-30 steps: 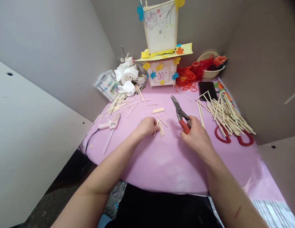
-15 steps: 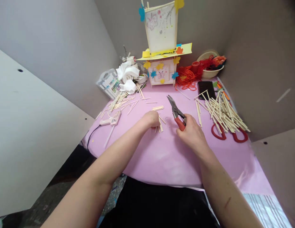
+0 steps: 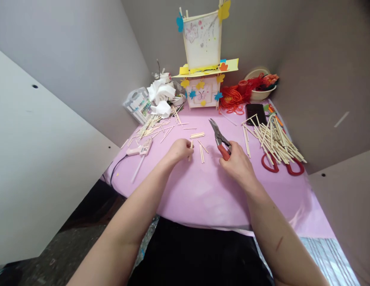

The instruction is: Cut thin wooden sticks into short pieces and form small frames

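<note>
My right hand point(image 3: 237, 162) is closed around the red handles of a pair of metal snips point(image 3: 219, 138), whose blades point away from me above the table. To its left, my left hand point(image 3: 181, 149) pinches a short wooden stick point(image 3: 190, 151) held near upright. Just right of those fingers lie a few short cut sticks point(image 3: 202, 153) on the pink cloth. A small bundle of short sticks point(image 3: 197, 135) lies crosswise a little farther back.
A paper-and-stick tower point(image 3: 202, 43) with paper butterflies stands at the back. Loose sticks point(image 3: 153, 128) and a glue gun point(image 3: 142, 148) lie left. On the right are a stick pile point(image 3: 280, 139), red-handled scissors point(image 3: 295, 167), a black phone point(image 3: 255, 114) and red cord point(image 3: 231, 98).
My left hand has shifted left, away from the cut sticks, and now shows a stick in its fingers. My right hand still holds the snips in nearly the same place.
</note>
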Available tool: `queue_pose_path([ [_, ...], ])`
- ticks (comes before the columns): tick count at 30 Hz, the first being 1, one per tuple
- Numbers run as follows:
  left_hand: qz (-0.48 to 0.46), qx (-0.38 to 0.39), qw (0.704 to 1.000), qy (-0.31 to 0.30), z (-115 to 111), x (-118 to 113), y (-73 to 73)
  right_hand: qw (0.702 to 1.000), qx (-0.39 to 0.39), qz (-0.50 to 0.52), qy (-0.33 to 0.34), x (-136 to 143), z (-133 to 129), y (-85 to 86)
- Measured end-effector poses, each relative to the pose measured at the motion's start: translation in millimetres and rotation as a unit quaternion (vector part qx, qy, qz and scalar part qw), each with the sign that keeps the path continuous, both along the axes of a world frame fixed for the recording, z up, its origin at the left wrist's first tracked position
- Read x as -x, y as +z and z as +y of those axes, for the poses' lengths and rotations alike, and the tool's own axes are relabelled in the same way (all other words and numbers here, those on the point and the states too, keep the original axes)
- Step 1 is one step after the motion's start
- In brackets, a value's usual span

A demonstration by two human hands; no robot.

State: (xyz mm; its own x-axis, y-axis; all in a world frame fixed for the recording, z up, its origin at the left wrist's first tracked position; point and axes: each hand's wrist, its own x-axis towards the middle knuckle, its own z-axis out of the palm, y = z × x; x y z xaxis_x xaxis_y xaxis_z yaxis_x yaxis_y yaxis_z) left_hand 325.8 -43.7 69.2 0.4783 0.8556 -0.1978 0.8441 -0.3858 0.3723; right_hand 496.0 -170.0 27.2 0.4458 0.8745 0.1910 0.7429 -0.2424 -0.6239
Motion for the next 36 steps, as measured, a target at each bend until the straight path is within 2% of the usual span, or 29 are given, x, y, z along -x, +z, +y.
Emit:
queue_pose_path([
  [2, -0.139, 0.019, 0.99, 0.009, -5.0, 16.2, -3.0, 1.0, -0.007, 0.001, 0.0, 0.0, 0.5, -0.7],
  [4, -0.231, 0.021, 0.973, 0.006, -9.6, 28.5, -11.1, 1.0, -0.009, 0.001, 0.0, 0.5, 1.1, -1.4],
  [9, -0.31, 0.013, 0.951, -0.007, -20.3, 41.2, -37.4, 1.0, -0.002, 0.001, -0.001, 2.5, 2.9, -3.1],
  [14, -0.378, 0.03, 0.925, 0.02, -31.6, 42.6, -46.0, 1.0, -0.001, -0.002, 0.005, 5.1, 4.1, -3.9],
  [17, -0.39, 0.036, 0.92, 0.026, -34.9, 43.2, -45.1, 1.0, -0.004, -0.003, 0.01, 6.7, 4.4, -4.6],
  [25, -0.35, -0.025, 0.936, -0.01, -34.3, 45.7, -47.6, 1.0, -0.002, -0.008, 0.026, 10.6, 4.1, -6.2],
  [36, -0.319, -0.054, 0.946, -0.005, -37.9, 41.3, -53.4, 1.0, 0.006, -0.009, 0.025, 10.3, 4.0, -5.9],
])
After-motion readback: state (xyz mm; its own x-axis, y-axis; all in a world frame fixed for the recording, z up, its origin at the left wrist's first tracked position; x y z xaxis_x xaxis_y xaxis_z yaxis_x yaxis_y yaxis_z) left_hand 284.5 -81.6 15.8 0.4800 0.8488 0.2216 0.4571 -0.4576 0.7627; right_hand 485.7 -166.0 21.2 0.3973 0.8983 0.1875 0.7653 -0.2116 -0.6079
